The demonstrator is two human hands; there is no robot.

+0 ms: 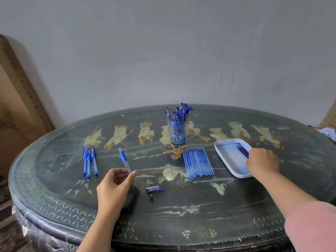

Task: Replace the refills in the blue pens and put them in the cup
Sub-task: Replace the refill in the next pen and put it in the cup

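Pinched the pen (123, 157) in the left hand (113, 184), ready for refilling; held the right hand (262, 163) over the tray (225, 159), probably for discards, fingers curled, grasp indiscernible.

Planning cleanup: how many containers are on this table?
2: a clear cup of pens at the far middle; a white tray right of it, under the right hand. None seem hidden.

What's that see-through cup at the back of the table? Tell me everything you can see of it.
The cup is a clear tumbler, glass or plastic, I cannot tell which. It stands upright toward the far side of the dark painted table, just behind the row of loose refills. It is packed with blue pens whose tops fan out above its rim. Only the table and those pens touch it.
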